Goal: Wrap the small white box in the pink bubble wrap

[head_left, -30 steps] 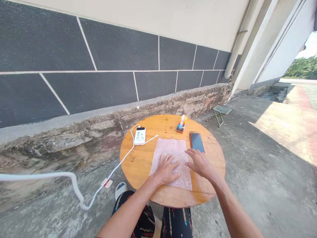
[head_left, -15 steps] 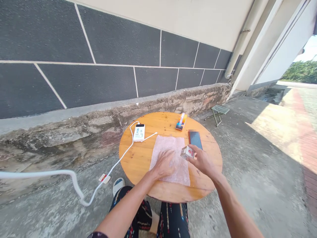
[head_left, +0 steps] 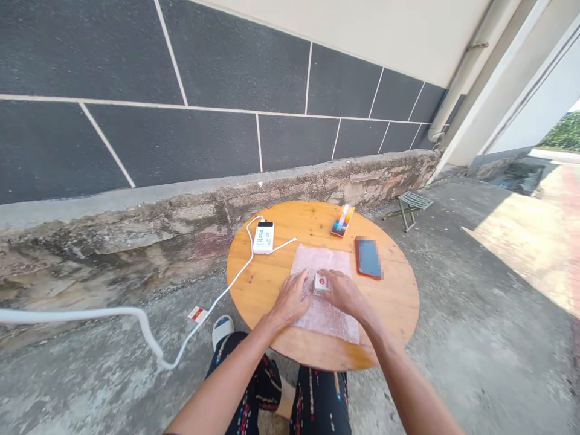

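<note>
A pinkish sheet of bubble wrap [head_left: 333,326] lies flat on the round wooden table [head_left: 254,296]. Over its middle is a small white box [head_left: 321,283] with a red mark on top. My right hand [head_left: 343,294] grips the box from its right side, fingers and thumb around it. Left of the box, my left hand [head_left: 290,297] rests on the wrap with its fingers apart, holding nothing. Whether the box touches the wrap is hard to tell.
A white power bank [head_left: 263,237] with a white cable stands at the table's left. At the back is a tape roll on a small box [head_left: 342,221]. A phone [head_left: 368,257] lies to the right. Beyond the table stands a folding stool [head_left: 410,205], and a stone-based wall runs behind.
My right hand has carried the small box leftward from near the phone to over the middle of the bubble wrap. My left hand has drawn back toward the wrap's left side. The view has shifted slightly.
</note>
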A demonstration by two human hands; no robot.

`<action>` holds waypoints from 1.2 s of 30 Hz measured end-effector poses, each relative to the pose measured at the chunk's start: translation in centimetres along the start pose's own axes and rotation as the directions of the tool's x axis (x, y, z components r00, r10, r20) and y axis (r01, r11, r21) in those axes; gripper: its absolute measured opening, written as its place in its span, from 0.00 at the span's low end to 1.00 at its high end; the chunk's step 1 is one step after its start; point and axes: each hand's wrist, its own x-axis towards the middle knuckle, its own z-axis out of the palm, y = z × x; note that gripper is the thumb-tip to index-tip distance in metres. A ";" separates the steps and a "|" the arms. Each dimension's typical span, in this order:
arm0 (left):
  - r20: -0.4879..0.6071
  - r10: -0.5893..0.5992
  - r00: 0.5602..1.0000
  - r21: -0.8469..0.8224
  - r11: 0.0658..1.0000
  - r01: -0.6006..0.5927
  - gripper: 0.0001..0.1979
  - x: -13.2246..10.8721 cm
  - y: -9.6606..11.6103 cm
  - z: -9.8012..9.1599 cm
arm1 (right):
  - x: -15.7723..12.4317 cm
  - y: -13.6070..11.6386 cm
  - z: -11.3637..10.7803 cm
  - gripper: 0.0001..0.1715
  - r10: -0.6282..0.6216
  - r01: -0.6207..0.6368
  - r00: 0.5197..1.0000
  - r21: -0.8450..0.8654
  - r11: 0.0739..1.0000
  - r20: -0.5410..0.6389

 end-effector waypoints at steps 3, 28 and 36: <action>-0.003 0.012 1.000 0.022 1.000 -0.012 0.36 -0.1 -0.2 0.1 | 0.0 -0.2 0.0 0.32 0.027 -0.026 1.000 -0.038 0.999 0.010; 0.001 0.045 0.999 0.063 0.997 -0.045 0.35 -0.1 0.4 -0.2 | -0.1 0.0 0.6 0.32 -0.024 0.023 0.999 -0.014 1.000 -0.026; 0.046 0.121 0.992 0.102 0.987 -0.125 0.30 -0.7 1.7 -2.4 | -6.9 -0.4 0.1 0.16 -0.106 0.121 0.973 0.061 0.991 -0.203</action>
